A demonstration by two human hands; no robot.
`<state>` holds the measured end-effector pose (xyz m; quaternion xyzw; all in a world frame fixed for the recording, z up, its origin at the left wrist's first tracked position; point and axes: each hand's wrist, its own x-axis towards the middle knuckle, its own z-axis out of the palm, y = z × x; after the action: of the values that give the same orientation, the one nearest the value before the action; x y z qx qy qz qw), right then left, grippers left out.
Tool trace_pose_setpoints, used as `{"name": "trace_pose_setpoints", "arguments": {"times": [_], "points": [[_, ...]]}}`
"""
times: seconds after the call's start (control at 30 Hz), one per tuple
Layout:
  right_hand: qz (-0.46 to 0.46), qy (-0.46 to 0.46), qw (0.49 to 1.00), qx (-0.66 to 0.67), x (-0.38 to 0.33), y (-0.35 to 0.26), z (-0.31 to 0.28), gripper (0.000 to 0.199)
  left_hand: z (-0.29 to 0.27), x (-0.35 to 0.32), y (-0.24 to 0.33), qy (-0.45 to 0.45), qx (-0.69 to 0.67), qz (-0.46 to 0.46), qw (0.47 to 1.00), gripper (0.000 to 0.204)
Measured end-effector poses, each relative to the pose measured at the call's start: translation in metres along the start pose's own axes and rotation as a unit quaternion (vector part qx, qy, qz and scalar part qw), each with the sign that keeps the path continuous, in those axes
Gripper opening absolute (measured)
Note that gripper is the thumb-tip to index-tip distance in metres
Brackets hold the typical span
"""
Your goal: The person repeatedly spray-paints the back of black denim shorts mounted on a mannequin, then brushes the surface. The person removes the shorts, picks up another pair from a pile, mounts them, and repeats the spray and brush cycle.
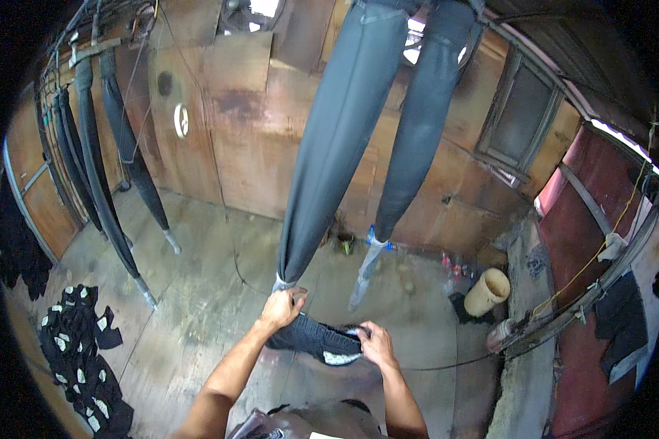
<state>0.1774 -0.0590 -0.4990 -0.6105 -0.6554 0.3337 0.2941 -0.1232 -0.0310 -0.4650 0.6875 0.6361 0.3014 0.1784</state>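
A dark denim garment [311,338], with a white pocket-lining patch at its right end, stretches between my hands. My left hand [280,309] is closed at the garment's left end, right under the pale wrapped tip of a big hanging leg. That leg is a long dark stretched trouser leg [340,124], taut and narrowing downward. How far the tip goes into the garment is hidden by my fingers. My right hand [375,344] grips the garment's opening at the other end. A second stretched trouser leg [425,110] hangs just to the right, its pale sleeve-like end [365,274] dangling free.
Several slimmer stretched legs [95,161] hang at the left. A heap of dark garments with white patches [80,358] lies on the left floor. To the right stand a cream bucket [487,291], small bottles [450,265] and a curved rail [564,322] with dark cloth [622,322].
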Motion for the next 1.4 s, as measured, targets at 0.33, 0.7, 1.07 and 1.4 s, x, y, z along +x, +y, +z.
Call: {"name": "trace_pose_setpoints", "arguments": {"times": [0.33,0.7,1.07,1.4], "points": [[0.074,-0.071,0.994,-0.044,0.035,0.016,0.004,0.037,0.011,0.001,-0.009,0.028,-0.013,-0.024,0.999,0.031],[-0.055,-0.068,0.983,-0.164,0.071,0.054,-0.02,0.032,0.133,-0.068,-0.026,-0.257,-0.337,-0.116,0.898,0.087],[-0.081,-0.056,0.973,-0.21,0.076,0.092,0.006,0.032,0.213,-0.115,-0.007,-0.237,0.069,-0.232,0.941,0.024],[-0.233,-0.314,0.915,-0.098,-0.047,0.143,0.101,0.023,0.281,-0.218,-0.204,0.215,-0.268,-0.546,0.764,0.022]]}}
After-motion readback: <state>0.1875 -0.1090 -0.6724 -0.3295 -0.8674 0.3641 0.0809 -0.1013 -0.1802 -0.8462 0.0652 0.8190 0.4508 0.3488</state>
